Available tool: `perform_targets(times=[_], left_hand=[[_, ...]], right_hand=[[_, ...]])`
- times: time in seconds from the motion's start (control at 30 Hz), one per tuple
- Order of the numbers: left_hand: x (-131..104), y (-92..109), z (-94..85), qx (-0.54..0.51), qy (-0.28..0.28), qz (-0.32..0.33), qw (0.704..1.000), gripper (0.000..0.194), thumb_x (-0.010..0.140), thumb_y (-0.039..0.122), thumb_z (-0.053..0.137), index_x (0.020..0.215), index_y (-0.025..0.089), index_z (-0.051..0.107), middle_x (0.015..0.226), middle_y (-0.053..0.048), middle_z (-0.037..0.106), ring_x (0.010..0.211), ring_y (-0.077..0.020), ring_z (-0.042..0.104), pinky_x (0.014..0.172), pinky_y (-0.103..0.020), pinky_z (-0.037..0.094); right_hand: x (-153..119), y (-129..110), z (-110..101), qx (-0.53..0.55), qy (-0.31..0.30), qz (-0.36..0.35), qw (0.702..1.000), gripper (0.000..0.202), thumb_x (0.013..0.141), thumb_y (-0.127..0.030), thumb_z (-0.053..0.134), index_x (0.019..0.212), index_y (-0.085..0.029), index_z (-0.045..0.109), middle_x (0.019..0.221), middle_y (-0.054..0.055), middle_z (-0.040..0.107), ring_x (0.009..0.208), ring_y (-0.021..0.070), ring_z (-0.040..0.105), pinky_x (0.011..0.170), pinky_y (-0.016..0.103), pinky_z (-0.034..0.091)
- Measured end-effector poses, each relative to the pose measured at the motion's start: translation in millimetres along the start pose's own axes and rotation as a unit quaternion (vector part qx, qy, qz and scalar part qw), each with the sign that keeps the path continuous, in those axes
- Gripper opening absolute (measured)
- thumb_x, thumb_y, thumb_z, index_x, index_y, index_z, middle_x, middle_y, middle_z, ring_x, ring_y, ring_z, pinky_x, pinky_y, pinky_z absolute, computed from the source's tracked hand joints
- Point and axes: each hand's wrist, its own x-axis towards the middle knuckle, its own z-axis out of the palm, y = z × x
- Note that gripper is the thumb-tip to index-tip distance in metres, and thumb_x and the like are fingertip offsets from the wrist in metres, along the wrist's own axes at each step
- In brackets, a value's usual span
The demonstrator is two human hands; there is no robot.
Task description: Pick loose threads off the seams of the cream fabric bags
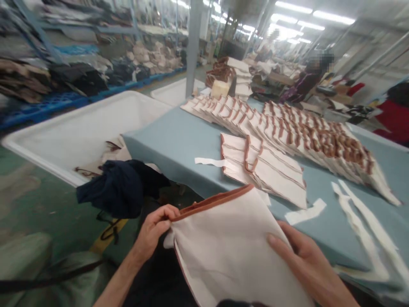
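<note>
Nearest me, one cream fabric piece [226, 251] with brown edging sits at four o'clock from my left hand [159, 226], which pinches its corner tightly, and at nine o'clock from my right hand [303, 258], loosely curled around its side, thumb in front. Toward one o'clock on the surface [159, 138], I count one brown-trimmed bundle [277, 175], at least four white strips [306, 212], and overlapping pieces [284, 132] too crowded to count.

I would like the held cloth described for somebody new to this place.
Find the blue table. By its near edge, the left hand and right hand hold a cream cloth with brown trim. Unlike the similar pieces lying there, it is hand-held.
</note>
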Motion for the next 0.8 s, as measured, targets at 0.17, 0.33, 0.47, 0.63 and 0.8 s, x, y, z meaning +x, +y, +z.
perform_targets(times=[0.17,0.33,0.47,0.63,0.8], left_hand=[[-2.7,-48.7,-10.7,-0.067,0.099,-0.069,0.99,0.031,0.074,0.035,0.076,0.1,0.019,0.079,0.124,-0.014,0.077,0.108,-0.0337,0.071,0.089,-0.041,0.056],[-13.4,-93.1,-31.3,-0.154,0.248,-0.125,0.948,0.062,0.082,0.061,0.067,0.127,0.02,0.072,0.152,-0.021,0.066,0.132,-0.0412,0.068,0.103,-0.05,0.057],[-13.2,-117.0,-45.8,-0.189,0.356,-0.164,0.9,0.054,0.086,0.059,0.058,0.121,0.02,0.072,0.15,-0.023,0.067,0.134,-0.0417,0.068,0.105,-0.053,0.058],[-9.4,-122.2,-50.4,-0.187,0.349,-0.218,0.892,0.038,0.082,0.045,0.071,0.113,0.022,0.075,0.133,-0.018,0.078,0.111,-0.0351,0.078,0.082,-0.042,0.064],[0.4,-123.1,-51.5,-0.159,0.265,-0.289,0.906,0.04,0.058,0.036,0.086,0.093,0.018,0.076,0.098,-0.014,0.085,0.086,-0.0319,0.079,0.068,-0.036,0.063]], right_hand=[[22.1,-57.7,13.5,-0.101,-0.136,-0.141,0.975,0.028,0.092,-0.054,0.068,0.096,-0.028,0.079,0.083,0.005,0.081,0.069,0.0254,0.075,0.059,0.03,0.057],[78.7,-167.2,63.0,-0.168,-0.207,-0.35,0.898,0.035,0.098,-0.042,0.058,0.071,-0.022,0.066,0.063,0.0,0.065,0.057,0.0161,0.057,0.052,0.027,0.037],[152.8,-268.1,106.2,0.006,-0.14,-0.343,0.929,0.036,0.098,-0.04,0.063,0.069,-0.02,0.057,0.063,-0.002,0.059,0.06,0.0138,0.052,0.055,0.024,0.037],[165.9,-299.5,151.2,0.026,-0.097,-0.325,0.94,0.035,0.11,-0.046,0.046,0.117,-0.018,0.067,0.12,0.01,0.076,0.106,0.0224,0.071,0.089,0.033,0.058],[108.5,-189.3,188.2,-0.002,-0.225,-0.278,0.934,0.053,0.091,-0.048,0.076,0.139,-0.026,0.067,0.128,0.005,0.079,0.108,0.0251,0.078,0.095,0.036,0.061]])
